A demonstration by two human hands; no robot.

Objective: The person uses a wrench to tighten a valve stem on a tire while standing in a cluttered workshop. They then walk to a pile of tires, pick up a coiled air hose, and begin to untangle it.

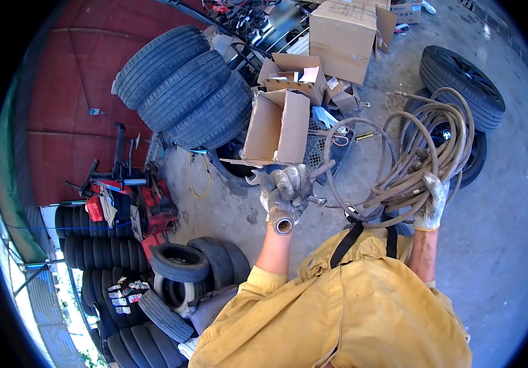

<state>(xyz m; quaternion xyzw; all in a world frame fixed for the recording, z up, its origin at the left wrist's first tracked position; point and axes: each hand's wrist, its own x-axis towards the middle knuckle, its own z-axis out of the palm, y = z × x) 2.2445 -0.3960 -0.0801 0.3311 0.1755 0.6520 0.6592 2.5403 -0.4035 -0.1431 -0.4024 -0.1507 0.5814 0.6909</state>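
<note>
My left hand, in a soiled pale work glove, is closed around a wrench whose open jaw sticks out on the left. A metal tube or socket with a round open end also juts from this grip, toward me. My right hand, gloved too, is closed around the lower right side of a thick coiled brown hose. One loop of the hose runs left to beside my left hand; whether that hand grips it as well is hidden. The coil hangs in front of my body.
Stacked tires and an open cardboard box lie ahead on the left. A large carton stands farther off. Wheels rest on the floor behind the hose. More tires and red equipment line the left side.
</note>
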